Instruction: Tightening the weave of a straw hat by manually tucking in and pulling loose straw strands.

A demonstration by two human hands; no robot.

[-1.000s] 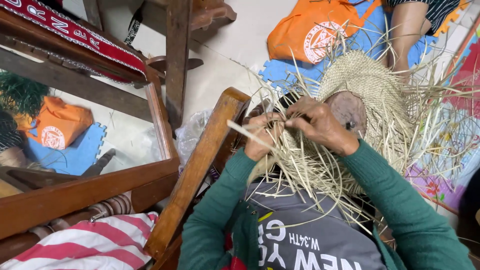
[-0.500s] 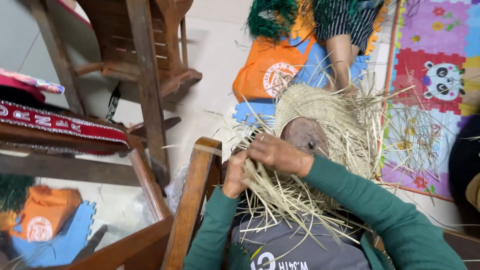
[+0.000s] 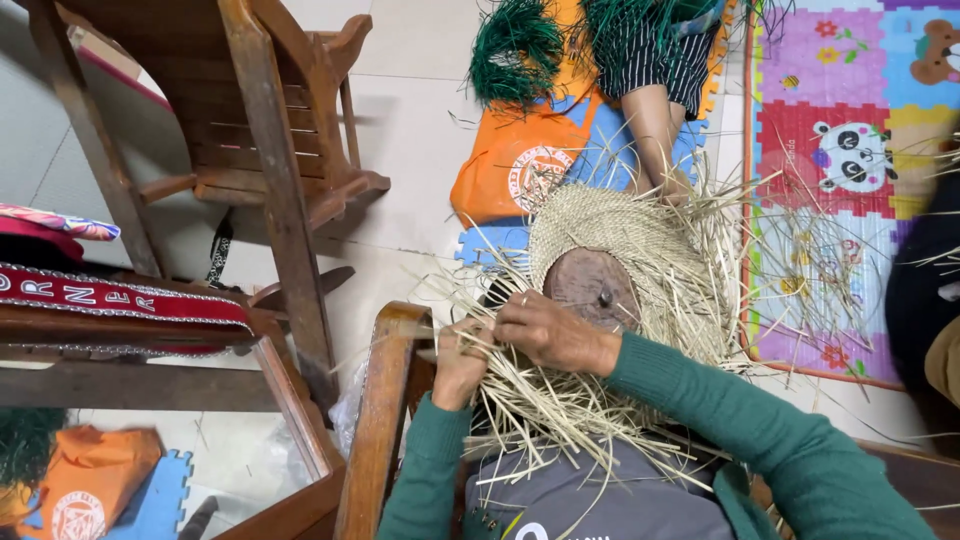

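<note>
Straw hat sitting over wooden block, centre. Both hands meeting at its near-left edge: left hand beside chair arm, right hand just right. Play mat lying right; wooden chair standing far-left.

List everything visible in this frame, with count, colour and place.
Woven straw hat: one, pale tan, unfinished, loose strands, centre.
Wooden hat mould: one, brown, inside the hat.
Wooden chair: one, brown, upper left.
Chair arm: one, brown, beside the left hand.
Orange bag: one, top centre floor.
Green fibre bundles: two, top.
Foam play mat: one, multicoloured, right.
Another person's arm: one, top.
Left hand: grips strands.
Right hand: pinches strands.
</note>
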